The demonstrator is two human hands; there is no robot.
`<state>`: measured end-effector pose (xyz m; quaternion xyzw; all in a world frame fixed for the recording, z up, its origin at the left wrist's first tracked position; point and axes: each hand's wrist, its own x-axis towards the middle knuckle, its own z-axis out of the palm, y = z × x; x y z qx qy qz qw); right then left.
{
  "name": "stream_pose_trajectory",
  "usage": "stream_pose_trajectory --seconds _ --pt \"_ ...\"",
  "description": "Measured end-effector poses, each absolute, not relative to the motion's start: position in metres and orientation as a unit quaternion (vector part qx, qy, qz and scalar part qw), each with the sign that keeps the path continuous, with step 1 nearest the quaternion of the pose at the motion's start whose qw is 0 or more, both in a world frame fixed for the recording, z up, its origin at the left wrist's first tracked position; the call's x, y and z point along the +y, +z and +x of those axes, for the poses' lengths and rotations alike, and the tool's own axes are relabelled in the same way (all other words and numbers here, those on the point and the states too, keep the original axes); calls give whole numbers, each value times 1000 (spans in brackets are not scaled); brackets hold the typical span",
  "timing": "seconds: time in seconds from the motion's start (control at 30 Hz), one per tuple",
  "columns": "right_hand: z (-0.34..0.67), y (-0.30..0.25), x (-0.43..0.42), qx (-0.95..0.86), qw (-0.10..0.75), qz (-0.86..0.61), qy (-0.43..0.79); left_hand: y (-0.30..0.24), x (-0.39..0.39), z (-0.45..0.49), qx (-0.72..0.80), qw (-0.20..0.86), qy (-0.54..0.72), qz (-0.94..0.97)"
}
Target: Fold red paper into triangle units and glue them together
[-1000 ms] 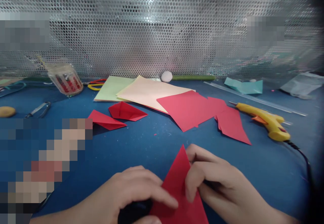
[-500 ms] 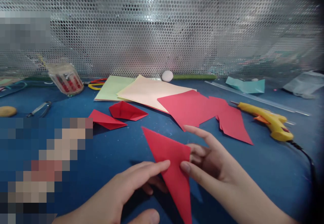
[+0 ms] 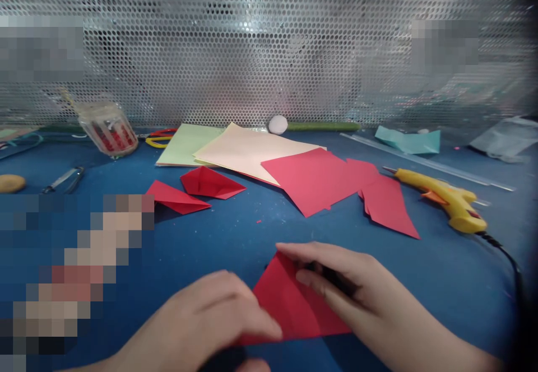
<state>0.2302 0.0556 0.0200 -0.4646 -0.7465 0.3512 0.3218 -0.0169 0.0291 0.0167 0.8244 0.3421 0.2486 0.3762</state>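
A folded red paper triangle [image 3: 290, 307] lies on the blue table in front of me, its peak pointing away and its long edge toward me. My left hand [image 3: 202, 316] covers its left corner, fingers bent down onto the paper and the thumb partly out of view at the bottom. Over the right slope lies my right hand [image 3: 357, 282], its fingertips at the peak and its thumb against the paper's face. The right corner is hidden under that hand. Farther off sit two folded red paper pieces [image 3: 212, 182].
Red sheets [image 3: 313, 178] overlap cream paper [image 3: 252, 148] and green paper [image 3: 182, 145]. To the right is a yellow glue gun [image 3: 445, 198] with a black cord. A glass jar [image 3: 110, 131] leans at left near yellow-handled scissors [image 3: 156, 142]. A perforated metal panel [image 3: 252, 52] stands behind.
The red paper, held up and tilted with its point toward me, has been turned and laid down on the table. Both hands have come down over it. A small red scrap now shows beyond.
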Motion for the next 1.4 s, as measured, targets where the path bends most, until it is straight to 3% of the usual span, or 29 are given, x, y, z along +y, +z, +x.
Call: stream_pose_trajectory --seconds 0.23,0.4,0.57,0.97,1.4 --pt "230 14 52 -719 344 -472 378 23 31 -20 399 221 202 867" --pt "233 10 47 -792 290 -482 237 20 29 -19 383 144 195 891" --pt "235 10 44 -816 255 -468 225 22 27 -20 399 163 198 881" --pt "226 29 52 -708 282 -526 377 26 33 -17 417 215 195 861" --pt "226 26 51 -733 278 -482 393 20 39 -20 391 237 221 862"
